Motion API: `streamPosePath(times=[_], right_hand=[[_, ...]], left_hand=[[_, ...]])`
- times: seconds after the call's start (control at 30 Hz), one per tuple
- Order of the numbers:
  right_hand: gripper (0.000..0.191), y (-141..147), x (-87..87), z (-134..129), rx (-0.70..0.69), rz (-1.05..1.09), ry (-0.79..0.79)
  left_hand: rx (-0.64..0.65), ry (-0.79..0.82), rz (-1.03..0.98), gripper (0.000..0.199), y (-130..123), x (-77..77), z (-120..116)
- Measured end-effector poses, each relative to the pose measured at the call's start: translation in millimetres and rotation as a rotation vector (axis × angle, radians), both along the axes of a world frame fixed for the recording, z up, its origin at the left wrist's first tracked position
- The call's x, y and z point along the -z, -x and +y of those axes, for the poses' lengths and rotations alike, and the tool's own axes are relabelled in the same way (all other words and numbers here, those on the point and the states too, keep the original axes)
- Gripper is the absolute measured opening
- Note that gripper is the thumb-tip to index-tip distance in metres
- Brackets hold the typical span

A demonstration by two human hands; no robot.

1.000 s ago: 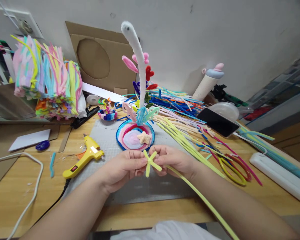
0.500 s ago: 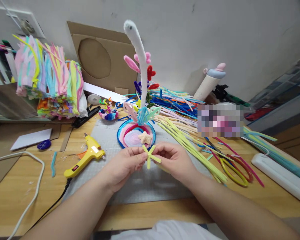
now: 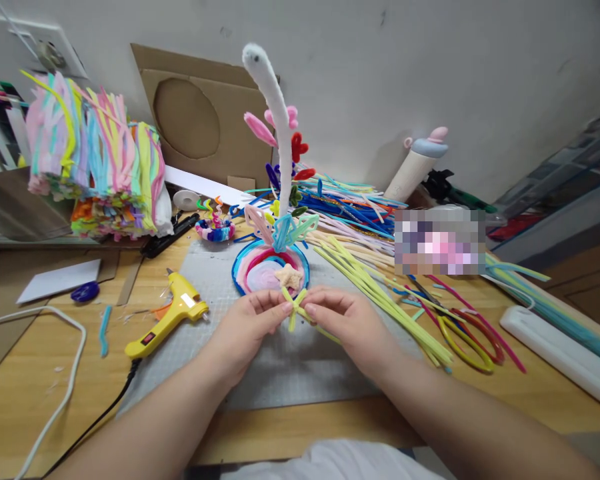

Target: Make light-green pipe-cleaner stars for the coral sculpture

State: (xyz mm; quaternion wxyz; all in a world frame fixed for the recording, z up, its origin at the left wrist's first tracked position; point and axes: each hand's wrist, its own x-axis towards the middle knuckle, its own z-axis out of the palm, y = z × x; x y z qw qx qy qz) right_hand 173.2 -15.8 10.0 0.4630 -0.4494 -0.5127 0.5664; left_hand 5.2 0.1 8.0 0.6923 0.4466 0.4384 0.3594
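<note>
A small yellow pipe-cleaner star is pinched between my two hands above the grey cutting mat. My left hand grips its left arm with thumb and fingers. My right hand pinches its right side, and a yellow strand trails below those fingers. Just beyond stands a round pipe-cleaner base with pink, white and blue rings. On the base lies a beige star. A tall white fuzzy stem rises behind it, with coloured loops and petals around.
On the left lies a yellow glue gun with its black cord. Yellow pipe cleaners and scissors lie on the right, near a white power strip. Bundled pipe cleaners stand at back left; a bottle leans against the wall.
My right thumb has moved onto the star's right arm, covering more of it. The star has tilted slightly between my fingers. The view has shifted a little.
</note>
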Motion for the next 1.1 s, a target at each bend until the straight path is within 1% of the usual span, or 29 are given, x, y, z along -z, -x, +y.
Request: streamPosePath(times=[0.07,0.2,0.37,0.57,0.67,0.77,1.1], right_hand=[[0.013,1.6,-0.7,-3.7,0.027,-0.04,0.004],[0.02,3.7,2.4,-5.5,0.065,-0.044,0.102],[0.027,3.0,6.8,-1.1,0.042,-0.028,0.216],[0.029,4.1,9.6,0.0,0.048,-0.019,0.237],[0.029,4.7,8.9,-1.4,0.026,0.005,0.246],[0.027,5.0,8.1,-2.8,0.0,0.026,0.256],[0.023,4.9,10.1,-2.1,-0.039,0.104,0.239]], left_hand=[[-0.004,-0.001,-0.019,0.025,-1.1,0.3,-1.6],[-0.011,-0.031,-0.027,0.023,-3.2,-0.2,-3.4],[-0.024,-0.086,0.03,0.022,-4.6,1.5,-2.1],[-0.043,-0.123,0.095,0.023,-4.1,5.2,-2.6],[-0.025,-0.129,0.083,0.022,-3.8,4.7,-2.0],[0.007,-0.104,0.036,0.022,-3.4,4.1,-0.5],[0.065,0.052,-0.063,0.023,-0.4,3.3,0.2]])
